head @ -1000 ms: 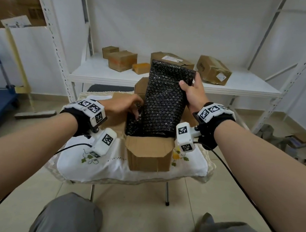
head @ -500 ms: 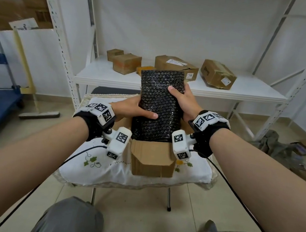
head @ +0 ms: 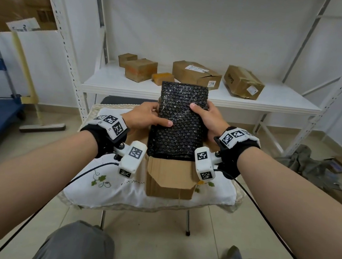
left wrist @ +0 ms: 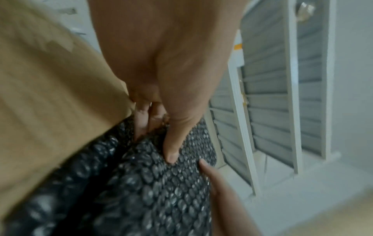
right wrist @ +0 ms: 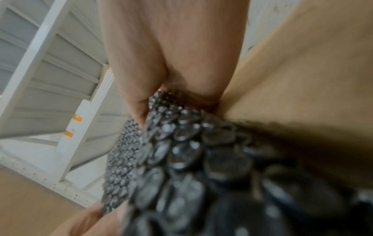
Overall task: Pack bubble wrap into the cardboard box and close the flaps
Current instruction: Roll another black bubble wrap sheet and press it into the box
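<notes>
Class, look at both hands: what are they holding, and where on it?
Both hold the black bubble wrap bundle: left hand grips its left edge, right hand its right edge, thumbs on the front.

Bubble wrap [head: 179, 121] lower in box [head: 170, 178]

Bubble wrap [head: 178, 121] lower end hidden inside cardboard box [head: 169, 179].

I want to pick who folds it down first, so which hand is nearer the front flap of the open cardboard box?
Left, narrowly. The left hand grips the bubble wrap lower, closer above the front flap; the right hand grips higher.
</notes>
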`<move>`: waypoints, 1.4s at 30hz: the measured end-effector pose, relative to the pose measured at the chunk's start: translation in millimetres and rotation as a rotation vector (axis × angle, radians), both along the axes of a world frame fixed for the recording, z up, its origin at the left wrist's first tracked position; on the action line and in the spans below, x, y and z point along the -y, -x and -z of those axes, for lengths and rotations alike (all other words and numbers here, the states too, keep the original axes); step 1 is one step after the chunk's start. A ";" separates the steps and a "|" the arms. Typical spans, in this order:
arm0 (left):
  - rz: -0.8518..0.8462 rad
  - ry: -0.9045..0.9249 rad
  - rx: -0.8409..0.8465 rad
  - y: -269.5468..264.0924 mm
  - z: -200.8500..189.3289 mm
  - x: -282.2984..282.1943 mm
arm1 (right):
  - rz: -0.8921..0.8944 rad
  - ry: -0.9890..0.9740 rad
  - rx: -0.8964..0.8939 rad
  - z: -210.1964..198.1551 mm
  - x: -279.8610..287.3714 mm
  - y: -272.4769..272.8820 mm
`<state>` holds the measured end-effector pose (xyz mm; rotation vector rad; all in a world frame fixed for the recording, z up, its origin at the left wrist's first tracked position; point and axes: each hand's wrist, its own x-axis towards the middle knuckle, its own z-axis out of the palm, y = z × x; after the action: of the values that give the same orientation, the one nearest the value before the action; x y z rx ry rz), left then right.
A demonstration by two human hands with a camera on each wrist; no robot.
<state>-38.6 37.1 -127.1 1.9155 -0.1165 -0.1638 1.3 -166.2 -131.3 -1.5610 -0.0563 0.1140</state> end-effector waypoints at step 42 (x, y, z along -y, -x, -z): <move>-0.015 -0.590 0.370 -54.9 -19.9 6.2 | -0.107 0.911 0.311 -8.2 4.2 -0.6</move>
<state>16.2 30.9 -107.1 2.5194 -0.3300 0.1928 2.0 -170.4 -123.1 -2.4768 -0.3749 -0.0321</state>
